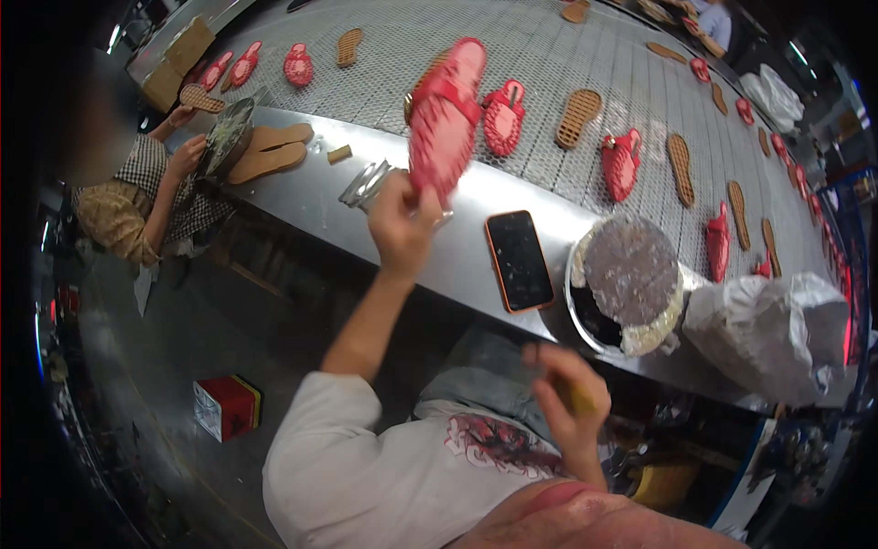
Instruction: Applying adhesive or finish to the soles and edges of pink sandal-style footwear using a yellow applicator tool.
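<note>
My left hand [401,224] grips a red shoe upper [445,128] by its toe end and holds it up over the metal ledge. The upper has a woven, pinkish front and a strap with a gold-coloured piece at its side. A tan sole partly shows behind it. My right hand [569,393] is low, in front of my body, blurred by motion. Its fingers curl round a small yellow thing [580,399] whose kind I cannot make out. Between my hands, a phone [519,261] with an orange case lies on the ledge.
A mesh conveyor [549,69] carries several red uppers and tan soles. On the ledge [366,146] stand a round pot [631,284] crusted with residue and a white plastic bag [773,329]. At left, a co-worker [137,201] holds a sole beside a dark tray. A red box [226,407] sits on the floor.
</note>
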Demonstrator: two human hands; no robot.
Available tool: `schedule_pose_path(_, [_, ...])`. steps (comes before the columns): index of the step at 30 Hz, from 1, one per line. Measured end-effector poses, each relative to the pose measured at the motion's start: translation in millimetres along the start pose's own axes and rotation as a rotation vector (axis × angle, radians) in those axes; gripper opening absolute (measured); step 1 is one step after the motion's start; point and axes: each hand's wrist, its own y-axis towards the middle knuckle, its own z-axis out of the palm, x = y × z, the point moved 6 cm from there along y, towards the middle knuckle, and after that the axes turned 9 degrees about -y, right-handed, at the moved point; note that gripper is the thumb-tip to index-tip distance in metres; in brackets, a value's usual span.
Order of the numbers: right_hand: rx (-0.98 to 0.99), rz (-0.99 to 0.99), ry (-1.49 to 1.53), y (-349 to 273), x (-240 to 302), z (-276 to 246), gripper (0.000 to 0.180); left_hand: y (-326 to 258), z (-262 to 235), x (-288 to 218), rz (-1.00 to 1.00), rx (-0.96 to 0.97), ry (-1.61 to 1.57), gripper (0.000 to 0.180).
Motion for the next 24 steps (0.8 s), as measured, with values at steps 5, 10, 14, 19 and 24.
schedule_pose_path(5, [-0.048,0.158,0.454,46,-29,15,0.098,-86,38,-118,0.491,0.332,0.215,0.022])
schedule_pose_path(10, [-0.054,0.201,0.611,29,-31,1,0.09,-111,56,-141,0.496,0.656,0.179,0.031])
schedule_pose_path(14, [-0.043,0.238,0.655,7,-38,-13,0.088,-106,59,-149,0.255,0.781,-0.045,0.045])
schedule_pose_path(19, [-0.039,0.152,0.699,-14,-52,-16,0.095,-105,71,-148,0.019,0.773,-0.211,0.066])
schedule_pose_path(24, [-0.03,0.13,0.635,-25,-67,-15,0.097,-126,90,-148,-0.169,0.864,-0.381,0.077])
